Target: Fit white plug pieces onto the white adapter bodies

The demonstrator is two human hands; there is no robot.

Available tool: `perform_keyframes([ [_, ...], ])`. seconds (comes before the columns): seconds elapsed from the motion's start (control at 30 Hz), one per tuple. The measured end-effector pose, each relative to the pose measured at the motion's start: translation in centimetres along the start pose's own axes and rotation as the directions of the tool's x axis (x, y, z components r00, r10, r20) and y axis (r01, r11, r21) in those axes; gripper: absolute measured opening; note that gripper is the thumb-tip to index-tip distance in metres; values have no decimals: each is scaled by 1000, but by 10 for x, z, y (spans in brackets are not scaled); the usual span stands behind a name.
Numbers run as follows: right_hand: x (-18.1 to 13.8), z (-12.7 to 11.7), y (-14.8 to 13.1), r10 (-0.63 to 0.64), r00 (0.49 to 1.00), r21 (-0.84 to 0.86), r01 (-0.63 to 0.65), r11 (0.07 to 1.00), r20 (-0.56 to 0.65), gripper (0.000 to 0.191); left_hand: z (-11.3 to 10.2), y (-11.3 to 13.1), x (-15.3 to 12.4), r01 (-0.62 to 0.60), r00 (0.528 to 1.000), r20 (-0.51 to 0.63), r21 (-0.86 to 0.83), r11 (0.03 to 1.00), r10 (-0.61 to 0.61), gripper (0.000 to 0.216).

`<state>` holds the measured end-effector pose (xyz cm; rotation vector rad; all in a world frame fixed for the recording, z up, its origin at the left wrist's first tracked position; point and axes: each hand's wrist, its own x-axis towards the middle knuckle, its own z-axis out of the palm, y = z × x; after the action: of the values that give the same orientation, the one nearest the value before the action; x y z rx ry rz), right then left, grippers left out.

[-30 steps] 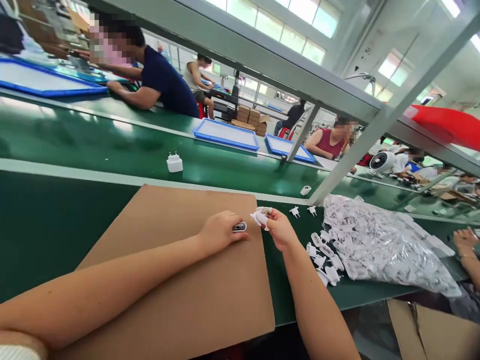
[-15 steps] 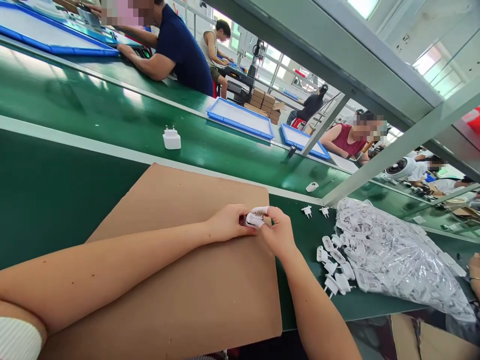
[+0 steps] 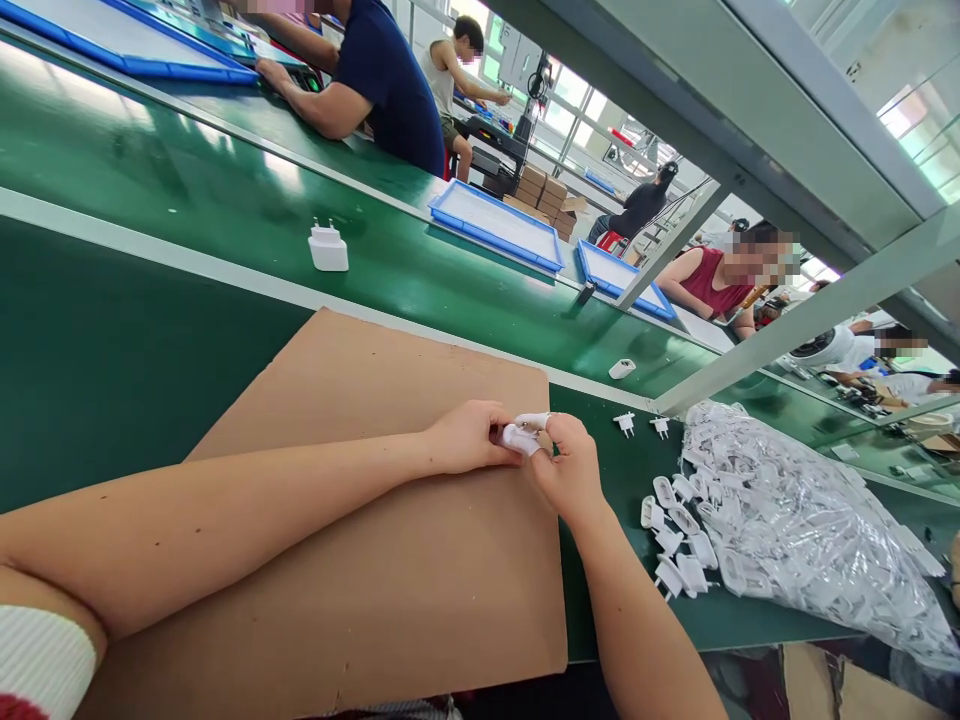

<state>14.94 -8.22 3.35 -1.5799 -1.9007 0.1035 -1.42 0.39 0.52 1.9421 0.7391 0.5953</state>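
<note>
Green factory bench, cardboard sheet (image 3: 390, 520); left hand (image 3: 469, 437) and right hand (image 3: 566, 470) both closed on one white plug part (image 3: 519, 438), joining under way; loose parts (image 3: 679, 535) and full bag (image 3: 810, 520) left

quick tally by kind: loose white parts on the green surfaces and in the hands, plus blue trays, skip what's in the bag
Complete chargers: 1
Plug pieces beside the bag: about 10, overlapping
Small white shell: 1
Piece in both hands: 1
Blue trays: 3
Total: about 16

White plug part (image 3: 519, 437) over a plain brown cardboard sheet (image 3: 390, 560) — dark green desk (image 3: 112, 380), blue-rimmed trays (image 3: 495, 222), white charger (image 3: 328, 246) on the belt.
</note>
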Motion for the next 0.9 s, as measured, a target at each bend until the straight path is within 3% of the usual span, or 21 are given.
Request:
perform_keyframes([
  [0.13,4,-1,-2,-15,1000,-81,17,997,25,28,0,2,-1,16,1000,-9,-5,1000,-16,36],
  [0.23,6,-1,-3,42,999,-64,-41,997,23,28,-1,4,-1,27,999,-18,-28,999,-27,36],
  [0.33,7,1,-3,182,983,78,-185,980,35,28,0,6,-3,46,999,-19,-11,999,-46,36],
  [0.43,4,5,-1,296,952,328,-307,894,84,23,2,7,-4,55,998,-11,27,998,-55,35],
  [0.53,2,9,3,275,960,376,-274,885,53,23,6,7,-5,54,999,-1,-10,999,-54,38],
  [0.63,5,5,18,293,956,378,-271,885,-1,45,1,9,2,43,996,82,-72,996,-37,44],
  [0.7,11,-4,36,380,919,338,-327,883,-105,52,-10,13,15,85,993,82,11,996,-85,45],
  [0.77,16,-14,56,496,830,164,-468,868,-256,53,-28,17,33,158,987,-10,148,976,-158,46],
  [0.83,17,-23,73,599,727,-54,-650,758,-335,60,-48,20,55,223,973,-124,265,938,-196,46],
  [0.9,14,-27,84,696,654,-178,-754,633,-296,64,-68,19,77,274,954,-220,366,889,-203,40],
])
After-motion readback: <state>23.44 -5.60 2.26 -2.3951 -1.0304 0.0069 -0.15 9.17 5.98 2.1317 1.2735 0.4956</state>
